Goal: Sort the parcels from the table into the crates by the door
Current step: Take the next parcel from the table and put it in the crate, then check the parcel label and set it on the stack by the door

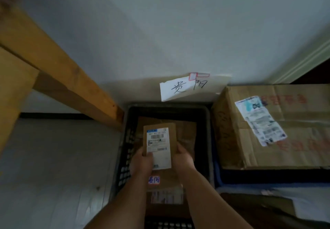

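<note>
I hold a small brown cardboard parcel (166, 136) with a white shipping label over the black crate (208, 139). My left hand (142, 162) grips its lower left edge, with the thumb on the label. Its lower right edge sits in my right hand (183, 157). Inside the crate lie other brown parcels (186, 130), one with a small handwritten sticker (154, 180) close to my left wrist. A white paper sign (184, 87) with handwritten characters is taped to the wall right above the crate.
A large cardboard box (278, 127) with a torn label fills a blue crate (232, 178) to the right. A wooden beam (59, 68) slants down on the left to the crate's corner. Pale floor (53, 166) lies at left. More parcels (303, 205) lie at lower right.
</note>
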The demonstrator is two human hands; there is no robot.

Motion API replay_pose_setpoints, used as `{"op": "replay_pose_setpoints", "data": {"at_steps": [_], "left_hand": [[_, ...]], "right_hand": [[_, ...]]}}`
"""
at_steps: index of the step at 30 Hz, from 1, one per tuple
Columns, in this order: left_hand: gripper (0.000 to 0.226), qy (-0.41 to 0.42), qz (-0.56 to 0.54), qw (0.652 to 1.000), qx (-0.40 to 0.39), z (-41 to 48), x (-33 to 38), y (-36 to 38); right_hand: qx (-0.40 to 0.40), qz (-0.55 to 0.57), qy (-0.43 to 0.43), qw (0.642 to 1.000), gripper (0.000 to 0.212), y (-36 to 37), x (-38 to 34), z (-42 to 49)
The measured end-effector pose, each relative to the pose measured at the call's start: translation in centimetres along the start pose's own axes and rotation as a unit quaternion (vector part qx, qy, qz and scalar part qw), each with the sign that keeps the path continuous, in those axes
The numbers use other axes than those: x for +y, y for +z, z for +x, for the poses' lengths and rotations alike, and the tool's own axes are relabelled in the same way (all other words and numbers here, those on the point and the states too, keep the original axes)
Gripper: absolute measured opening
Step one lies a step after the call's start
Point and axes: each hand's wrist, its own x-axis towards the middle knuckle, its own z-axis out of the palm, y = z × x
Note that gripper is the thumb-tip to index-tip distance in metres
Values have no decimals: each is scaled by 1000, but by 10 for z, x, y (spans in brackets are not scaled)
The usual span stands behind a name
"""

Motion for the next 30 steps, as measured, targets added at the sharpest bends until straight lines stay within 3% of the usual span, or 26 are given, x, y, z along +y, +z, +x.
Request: {"op": "replay_pose_setpoints", "data": {"at_steps": [5, 13, 17, 22, 26, 30], "left_hand": [[32, 35, -21, 998, 43, 82, -14, 9], [39, 42, -93, 995, -22, 155, -21, 6], [29, 22, -112, 993, -43, 163, -26, 7], [38, -8, -81, 996, 26, 133, -14, 8], [47, -36, -112, 992, 49, 69, 17, -3], [35, -25, -133, 990, 26, -12, 57, -33]], "right_hand": [[-80, 34, -41, 995, 54, 30, 8, 82], [-113, 70, -84, 988, 62, 49, 22, 127], [-129, 29, -76, 988, 62, 44, 19, 135], [-65, -102, -70, 990, 62, 38, 6, 103], [-13, -89, -50, 995, 59, 5, -17, 41], [25, -86, -57, 994, 54, -27, -50, -42]]}}
